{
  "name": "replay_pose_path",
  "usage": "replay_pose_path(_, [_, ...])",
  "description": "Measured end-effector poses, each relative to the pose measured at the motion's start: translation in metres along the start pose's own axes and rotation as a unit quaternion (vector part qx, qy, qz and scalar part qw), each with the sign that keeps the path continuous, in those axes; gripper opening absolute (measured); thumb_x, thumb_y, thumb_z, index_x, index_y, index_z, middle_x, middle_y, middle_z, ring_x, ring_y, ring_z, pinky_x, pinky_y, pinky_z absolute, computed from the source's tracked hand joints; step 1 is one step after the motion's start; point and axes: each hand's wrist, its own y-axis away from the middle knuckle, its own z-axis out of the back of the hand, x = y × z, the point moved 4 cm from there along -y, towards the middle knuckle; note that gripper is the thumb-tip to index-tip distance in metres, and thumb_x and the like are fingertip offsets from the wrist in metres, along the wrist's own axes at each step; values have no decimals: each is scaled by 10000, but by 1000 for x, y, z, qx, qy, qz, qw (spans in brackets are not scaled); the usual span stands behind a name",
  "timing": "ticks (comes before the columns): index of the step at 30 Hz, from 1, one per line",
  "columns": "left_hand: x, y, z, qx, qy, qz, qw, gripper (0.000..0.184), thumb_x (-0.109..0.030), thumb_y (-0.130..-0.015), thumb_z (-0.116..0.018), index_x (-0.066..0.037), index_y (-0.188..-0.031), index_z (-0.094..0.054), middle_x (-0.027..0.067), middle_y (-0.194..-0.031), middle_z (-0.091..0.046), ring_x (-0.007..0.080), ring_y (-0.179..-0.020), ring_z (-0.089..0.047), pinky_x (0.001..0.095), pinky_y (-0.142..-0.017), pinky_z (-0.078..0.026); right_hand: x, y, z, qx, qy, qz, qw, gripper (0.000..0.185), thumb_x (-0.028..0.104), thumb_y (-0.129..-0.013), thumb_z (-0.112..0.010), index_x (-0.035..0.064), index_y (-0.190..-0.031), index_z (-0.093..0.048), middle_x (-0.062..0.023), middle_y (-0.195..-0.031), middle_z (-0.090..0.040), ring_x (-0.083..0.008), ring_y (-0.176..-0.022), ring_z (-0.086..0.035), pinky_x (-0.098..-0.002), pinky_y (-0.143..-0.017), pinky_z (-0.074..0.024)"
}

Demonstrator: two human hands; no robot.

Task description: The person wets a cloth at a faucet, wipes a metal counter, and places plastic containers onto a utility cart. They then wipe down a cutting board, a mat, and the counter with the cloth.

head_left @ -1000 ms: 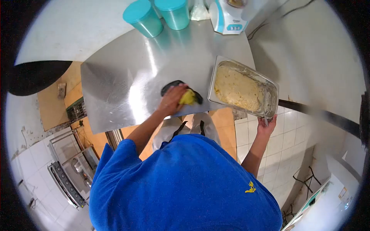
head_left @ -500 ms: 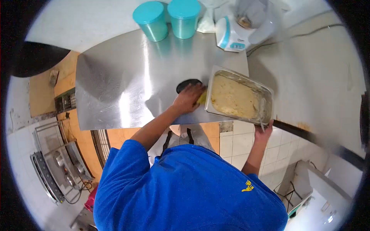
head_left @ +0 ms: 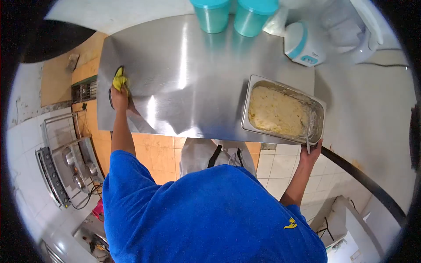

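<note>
Cloth (head_left: 120, 82) at ten o'clock, near left end of steel table (head_left: 166, 61). Bunching it in left hand (head_left: 119, 98), curling fingers closed around it, apparently pressing down on metal. Also showing dark rounded item (head_left: 110, 98) beside and partly under same hand; not making out what it is, nor whether gripping it too.

Holding near right corner of metal pan (head_left: 246, 124) with right hand (head_left: 310, 154), at between three and four o'clock. Wrapping fingers around corner, hiding some of them, so not telling exact spread. Resting pan at between two and three o'clock, tilting slantwise across table's right end, close to front edge. Containing pale, lumpy mix (head_left: 276, 111), with smears showing on inner walls. Leaning utensil (head_left: 308, 144) in pan's right end, handle poking out beside right hand.

Judging progress: mix already sitting in pan, cloth already in hand and reaching far left side. Seeing glare and faint streaks on steel, so not telling how much surface is dealt with or remaining.

Standing farther off: two teal buckets (head_left: 212, 19) between twelve and one o'clock, white bag (head_left: 277, 22) at one, white-and-blue blender base (head_left: 305, 46) between one and two.
</note>
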Motion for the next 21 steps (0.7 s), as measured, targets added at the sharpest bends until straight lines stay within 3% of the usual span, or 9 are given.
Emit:
replay_pose_path(4, [36,46,22,-10,-81,151,985,432,-209,-769,-558,15,-1128,-470,232,-1030,-547,409,-932,-525,463,-802,-420,-16,3,0,6,-7,-11,1000,502,399,-894,-476,63,-1263,-418,-99,-1290,-439,-285,-1184,-411,-470,-993,-327])
replay_pose_path(6, [-2,68,16,-17,-29,99,995,462,-168,-731,-586,23,-1135,-467,232,-1011,-547,395,-905,-535,458,-789,-427,-30,-3,3,52,-15,11,998,526,398,-885,-483,69,-1286,-396,-97,-1336,-399,-287,-1211,-388,-478,-1007,-313])
replay_pose_path(8, [-67,102,-3,15,59,36,998,498,-110,-686,-597,59,-1131,-450,223,-937,-555,365,-867,-545,452,-756,-433,-35,-5,9,50,30,62,996,528,404,-890,-474,58,-1282,-398,-100,-1326,-413,-281,-1203,-402,-459,-994,-332])
replay_pose_path(9, [-113,116,11,35,58,-66,996,521,-119,-686,-592,31,-1162,-442,212,-955,-555,366,-890,-542,455,-769,-431,-46,-22,29,65,78,113,988,531,394,-894,-471,48,-1288,-385,-103,-1328,-405,-279,-1200,-403,-442,-991,-334])
replay_pose_path(10, [-132,119,5,220,90,-72,969,514,-121,-699,-578,-12,-1183,-445,186,-1050,-533,354,-993,-513,448,-831,-411,-49,-12,17,59,39,80,994,524,384,-894,-468,66,-1301,-374,-104,-1343,-379,-272,-1202,-396,-433,-986,-336])
replay_pose_path(12, [-150,122,26,207,97,-332,915,538,-145,-713,-582,-44,-1221,-435,154,-1202,-483,328,-1138,-442,466,-910,-360,-56,13,-1,45,30,44,998,521,403,-890,-457,97,-1304,-379,-105,-1343,-376,-274,-1199,-397,-441,-980,-342])
replay_pose_path(16, [-56,-18,-16,204,43,-226,952,638,-275,-732,-621,-72,-1294,-399,138,-1356,-371,289,-1270,-329,559,-1003,-236,-63,24,8,-12,110,49,993,511,449,-890,-407,151,-1306,-396,-96,-1351,-374,-300,-1205,-391,-470,-979,-348])
replay_pose_path(18, [6,-114,-67,41,23,-247,968,538,-321,-774,-587,-93,-1244,-458,116,-1329,-418,313,-1241,-364,576,-979,-265,-62,81,-12,-135,66,12,989,518,447,-891,-399,147,-1313,-387,-92,-1363,-356,-299,-1216,-379,-467,-981,-345])
replay_pose_path(21, [35,-206,-91,-2,16,-190,982,489,-298,-768,-593,-89,-1198,-492,114,-1304,-443,318,-1209,-395,581,-959,-287,-70,119,18,-255,129,186,940,510,445,-895,-398,94,-1264,-424,-109,-1287,-427,-281,-1139,-444,-439,-934,-387])
